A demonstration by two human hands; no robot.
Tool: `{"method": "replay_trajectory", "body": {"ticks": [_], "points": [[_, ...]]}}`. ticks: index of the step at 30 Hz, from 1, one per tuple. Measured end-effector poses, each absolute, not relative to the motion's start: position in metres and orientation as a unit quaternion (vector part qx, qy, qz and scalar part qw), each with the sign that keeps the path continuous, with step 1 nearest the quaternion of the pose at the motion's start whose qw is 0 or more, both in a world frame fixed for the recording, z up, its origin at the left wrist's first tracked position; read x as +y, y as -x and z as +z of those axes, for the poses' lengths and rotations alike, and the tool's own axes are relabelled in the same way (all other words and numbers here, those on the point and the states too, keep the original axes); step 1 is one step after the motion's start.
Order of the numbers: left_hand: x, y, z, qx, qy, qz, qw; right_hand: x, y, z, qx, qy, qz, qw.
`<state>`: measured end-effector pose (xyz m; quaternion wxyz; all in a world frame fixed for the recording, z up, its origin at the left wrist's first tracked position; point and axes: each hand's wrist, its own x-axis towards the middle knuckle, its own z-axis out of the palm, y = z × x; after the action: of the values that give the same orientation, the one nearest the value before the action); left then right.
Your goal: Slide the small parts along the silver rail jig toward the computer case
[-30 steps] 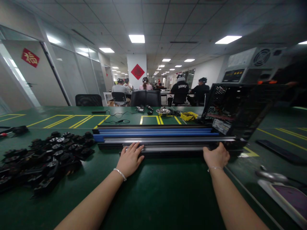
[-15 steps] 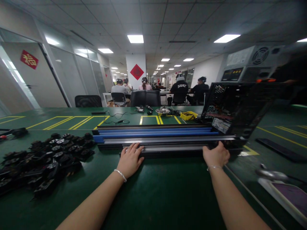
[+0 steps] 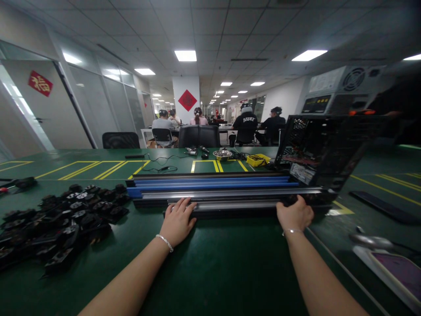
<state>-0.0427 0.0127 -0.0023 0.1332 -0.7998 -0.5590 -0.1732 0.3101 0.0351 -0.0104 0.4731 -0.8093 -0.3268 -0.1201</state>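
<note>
Head view, left hand: The left hand [image 3: 178, 221] lies palm down at the left end of the nearest silver-and-black bar [image 3: 230, 208], fingers slightly spread, touching its top.
Head view, right hand: The right hand [image 3: 295, 215] is at the right part of the same bar, thumb and fingers bent; whether they pinch it, I cannot tell.
Long bars: The row of long bars [image 3: 223, 193] lies side by side across the green table [image 3: 223, 272], in front of the person; a blue bar [image 3: 210, 182] is among them.
Right side: An open computer case [image 3: 351, 149] stands by the bars' right ends, with boxy metal units [image 3: 342, 81] on top. A black flat object [image 3: 383, 206] lies further right.
Left side: A heap of black parts [image 3: 77, 215] is near the bars' left ends.
Beyond the bars: A metal bowl [image 3: 222, 154] sits left of a yellow tray [image 3: 258, 160].
Background: Several people [image 3: 245, 123] sit at another table.
</note>
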Motion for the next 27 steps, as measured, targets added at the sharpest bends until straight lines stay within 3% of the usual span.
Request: {"method": "replay_trajectory", "body": {"ticks": [27], "points": [[0.0120,0.0422,-0.0014,-0.560,0.801,-0.172,0.125,0.0374,-0.3119,-0.0126,-0.357,0.811,-0.127,0.445]]}}
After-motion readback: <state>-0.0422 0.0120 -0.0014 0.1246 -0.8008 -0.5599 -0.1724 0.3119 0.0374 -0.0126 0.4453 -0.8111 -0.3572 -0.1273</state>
